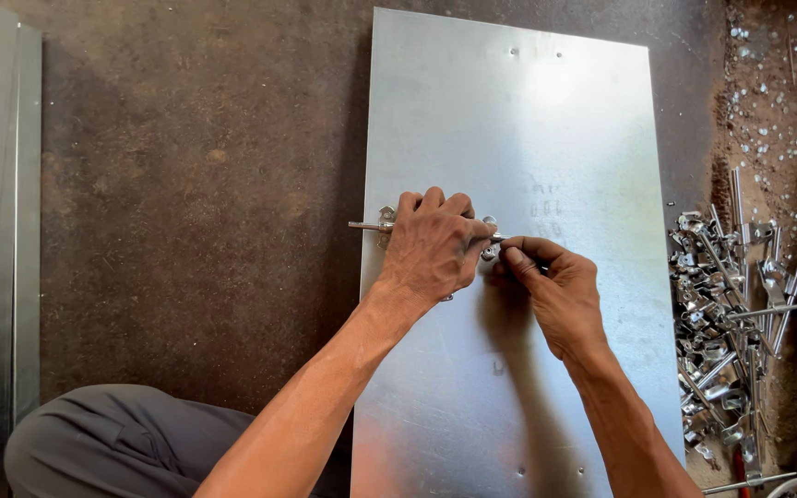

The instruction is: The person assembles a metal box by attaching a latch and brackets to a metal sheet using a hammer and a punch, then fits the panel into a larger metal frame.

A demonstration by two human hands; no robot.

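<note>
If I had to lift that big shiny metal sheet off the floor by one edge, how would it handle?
The metal sheet looks thin and wide, so it would probably flex and wobble rather than stay rigid. Its smooth, glossy face suggests a slippery grip, and the bare edges may be sharp. The latch fitting under the left hand and right hand could shift if not yet fastened.
</note>
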